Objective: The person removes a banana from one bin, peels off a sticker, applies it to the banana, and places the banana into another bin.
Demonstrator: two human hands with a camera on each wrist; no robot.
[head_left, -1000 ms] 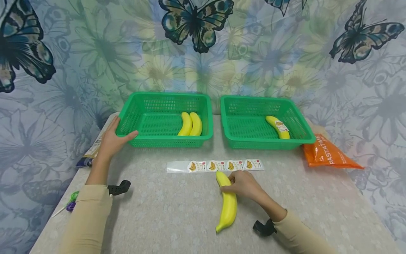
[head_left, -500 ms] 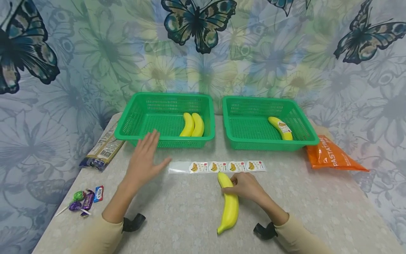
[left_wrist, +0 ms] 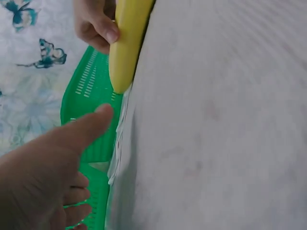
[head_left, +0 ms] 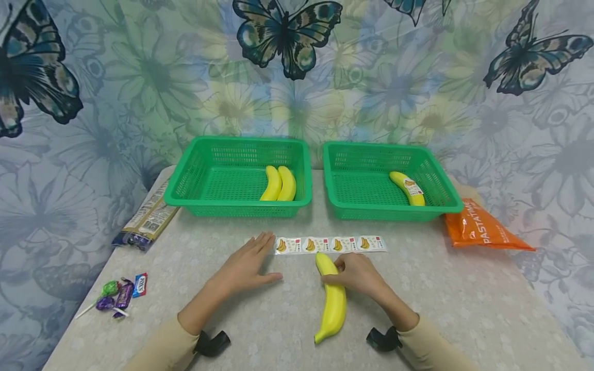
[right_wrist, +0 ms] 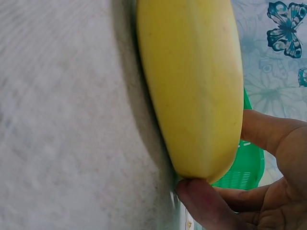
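Pinching banana point(head_left: 332, 306) on surface point(head_left: 278, 335), just below sticker strip point(head_left: 330, 245).
Gripped near upper end in right hand point(head_left: 356, 274), between thumb and fingers, with lower end free. At strip's left end with left hand point(head_left: 243, 266), fingers straight, thumb spread, holding nothing; cannot tell if touching. Could drag or skew strip if brushed by those fingers or nudged by banana tip; could roll banana if pinched too lightly. Versus a second ago: moved left hand off rim of left basket point(head_left: 246, 207) and down to strip; kept right-hand pinch the same; uncovered candies point(head_left: 124, 296) at left.
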